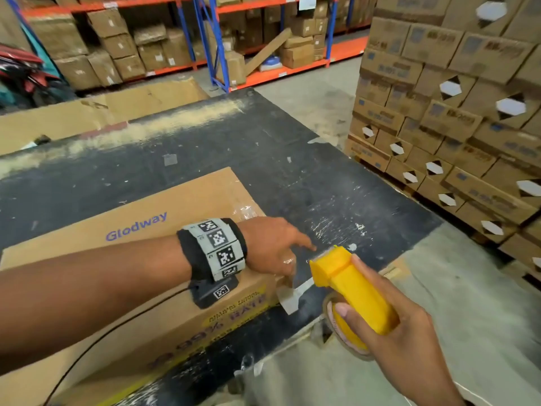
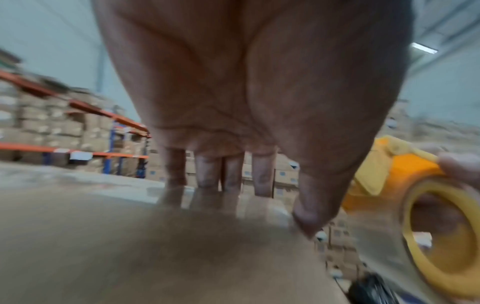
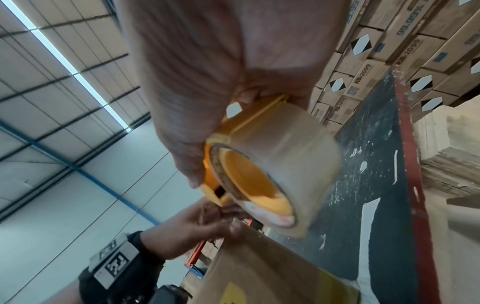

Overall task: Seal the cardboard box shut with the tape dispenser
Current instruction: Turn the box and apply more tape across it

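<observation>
Left hand (image 1: 272, 247): your straight fingers pressed the cardboard box (image 1: 140, 230) at the bench's (image 1: 307, 177) near edge.
Right hand (image 1: 389, 332): your curled fingers gripped the tape dispenser (image 1: 348, 285).

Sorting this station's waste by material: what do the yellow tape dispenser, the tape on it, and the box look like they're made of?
Tape dispenser: likely moulded plastic, uniform yellow with a smooth matte look and crisp edges.
Tape: thin glossy film, brownish and translucent, wound on the dispenser's hub; probably plastic packing tape.
Cardboard box: brown cardboard, matte, with printed lettering; whether it is corrugated cannot be seen.
</observation>
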Demonstrator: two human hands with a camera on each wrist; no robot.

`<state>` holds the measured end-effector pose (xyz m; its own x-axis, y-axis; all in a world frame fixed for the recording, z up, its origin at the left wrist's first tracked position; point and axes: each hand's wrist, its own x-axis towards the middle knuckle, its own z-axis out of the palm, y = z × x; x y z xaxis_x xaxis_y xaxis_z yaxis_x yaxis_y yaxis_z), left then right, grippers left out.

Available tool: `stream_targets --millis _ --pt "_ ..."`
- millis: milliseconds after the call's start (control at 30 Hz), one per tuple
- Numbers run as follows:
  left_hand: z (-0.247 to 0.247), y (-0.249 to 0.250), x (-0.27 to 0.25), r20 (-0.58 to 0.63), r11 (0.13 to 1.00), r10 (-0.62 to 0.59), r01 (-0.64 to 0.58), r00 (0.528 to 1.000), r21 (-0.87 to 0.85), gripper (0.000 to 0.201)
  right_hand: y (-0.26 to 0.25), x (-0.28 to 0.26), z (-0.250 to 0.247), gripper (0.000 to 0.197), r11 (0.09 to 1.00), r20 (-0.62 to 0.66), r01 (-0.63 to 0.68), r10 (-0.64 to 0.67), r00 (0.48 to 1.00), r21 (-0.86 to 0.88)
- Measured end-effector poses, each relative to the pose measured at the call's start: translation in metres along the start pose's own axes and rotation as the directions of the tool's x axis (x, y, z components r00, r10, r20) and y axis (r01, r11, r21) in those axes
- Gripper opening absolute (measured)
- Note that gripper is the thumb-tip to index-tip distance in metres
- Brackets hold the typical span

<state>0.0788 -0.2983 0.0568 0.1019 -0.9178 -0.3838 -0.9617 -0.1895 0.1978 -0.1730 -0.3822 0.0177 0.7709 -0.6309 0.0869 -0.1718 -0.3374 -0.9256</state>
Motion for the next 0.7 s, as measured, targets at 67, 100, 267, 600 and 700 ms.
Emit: stream_targets --millis 67,100,267,600,700 --pt "-0.006 0.007 -0.006 -0.125 0.962 -0.006 -0.029 0.992 -0.272 0.055 0.004 -0.004 -0.004 0.069 0.994 -0.038 0.109 -0.109 0.993 -0.016" --pt "-0.010 0.012 -0.009 -0.161 0.896 -0.045 -0.032 0.986 -0.443 0.051 0.006 -0.005 -0.006 0.071 0.987 -0.064 0.153 -0.156 0.986 -0.042" --pt "-0.022 0.040 -0.025 -0.146 0.457 -0.163 -0.057 0.976 -0.888 0.043 0.003 -0.009 -0.016 0.073 0.961 -0.104 0.276 -0.278 0.955 -0.030" --pt "-0.014 0.062 -0.088 -0.265 0.344 -0.364 -0.135 0.893 -0.929 0.036 -0.034 -0.028 -0.012 0.076 0.914 0.000 0.403 -0.403 0.915 -0.040" --pt "-0.014 0.055 -0.124 -0.293 0.419 -0.424 -0.101 0.857 -0.902 0.040 -0.055 -0.031 0.006 0.075 0.881 0.086 0.461 -0.453 0.887 -0.105"
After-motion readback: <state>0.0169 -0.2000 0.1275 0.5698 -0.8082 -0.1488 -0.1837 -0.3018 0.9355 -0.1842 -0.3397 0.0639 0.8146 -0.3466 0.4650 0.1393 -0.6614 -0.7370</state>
